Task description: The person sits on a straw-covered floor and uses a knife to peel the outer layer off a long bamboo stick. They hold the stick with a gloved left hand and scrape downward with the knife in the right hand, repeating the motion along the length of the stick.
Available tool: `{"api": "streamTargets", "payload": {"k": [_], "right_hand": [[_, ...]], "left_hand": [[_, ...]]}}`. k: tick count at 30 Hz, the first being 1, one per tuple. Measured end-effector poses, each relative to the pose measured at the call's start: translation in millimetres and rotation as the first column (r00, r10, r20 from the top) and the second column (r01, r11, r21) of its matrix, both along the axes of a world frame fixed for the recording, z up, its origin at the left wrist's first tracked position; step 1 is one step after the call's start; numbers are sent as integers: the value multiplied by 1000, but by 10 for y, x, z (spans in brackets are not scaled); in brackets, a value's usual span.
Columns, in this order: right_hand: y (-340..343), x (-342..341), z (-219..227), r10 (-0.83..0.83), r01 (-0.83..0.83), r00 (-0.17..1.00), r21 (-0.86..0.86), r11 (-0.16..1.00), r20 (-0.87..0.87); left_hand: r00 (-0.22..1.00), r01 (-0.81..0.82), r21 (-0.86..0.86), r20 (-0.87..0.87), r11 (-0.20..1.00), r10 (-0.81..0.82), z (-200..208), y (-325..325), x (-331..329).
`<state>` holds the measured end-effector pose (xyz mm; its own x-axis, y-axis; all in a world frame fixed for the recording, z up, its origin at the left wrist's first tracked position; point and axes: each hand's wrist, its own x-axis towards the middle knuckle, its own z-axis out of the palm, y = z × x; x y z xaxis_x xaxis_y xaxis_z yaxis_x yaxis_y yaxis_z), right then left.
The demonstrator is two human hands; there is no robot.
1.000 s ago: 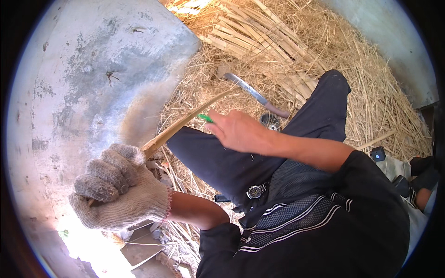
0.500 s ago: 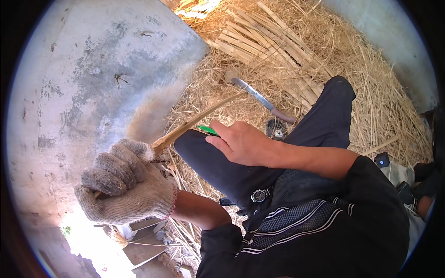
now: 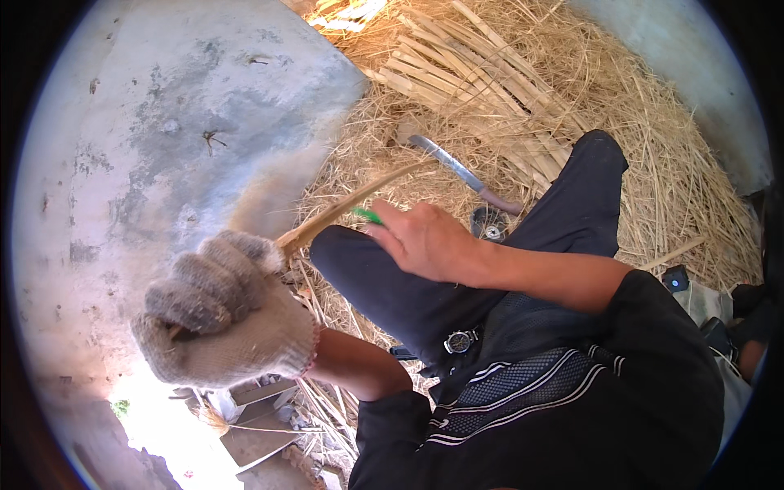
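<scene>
My left hand, in a knitted grey-white work glove, is closed around the thick end of a bamboo strip. The strip slants up and away to the right, past my bent knee. My right hand is bare and closed on a small green tool, right beside the strip. Only a bit of green shows past the fingers; its working part is hidden. A sickle-like knife with a curved blade and a dull handle lies on the shavings beyond my right hand.
Split bamboo strips lie piled on straw-like shavings at the far side. A pale stained wall stands at the left. A small round metal object is by the knife handle. A wristwatch shows at my lap.
My gloved left hand has shifted slightly right, carrying the bamboo strip along. My right hand, still closed on the green tool, has moved a little right and turned slightly. The sickle-like knife stays put.
</scene>
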<state>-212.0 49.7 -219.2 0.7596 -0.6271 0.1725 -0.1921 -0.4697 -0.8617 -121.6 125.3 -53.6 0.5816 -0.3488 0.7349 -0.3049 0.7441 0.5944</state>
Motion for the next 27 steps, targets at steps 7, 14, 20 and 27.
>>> {"api": "streamTargets", "payload": {"k": [7, 14, 20, 27], "right_hand": [[-282, 50, -728, -112, 111, 992, -31, 993, -63], [-7, 22, -43, 12, -15, 989, -21, 1000, -146], [-570, -166, -1301, -23, 55, 902, 62, 997, -431], [-580, -345, -533, 1, 7, 873, 13, 1000, -488]], "left_hand": [[998, -41, -4, -39, 999, 41, 14, 3, 32], [997, 53, -9, -51, 999, -54, -9, 91, 109], [993, 116, 27, -22, 993, -115, -12, 54, 48], [875, 441, 140, 151, 887, -459, 57, -53, 220]]}}
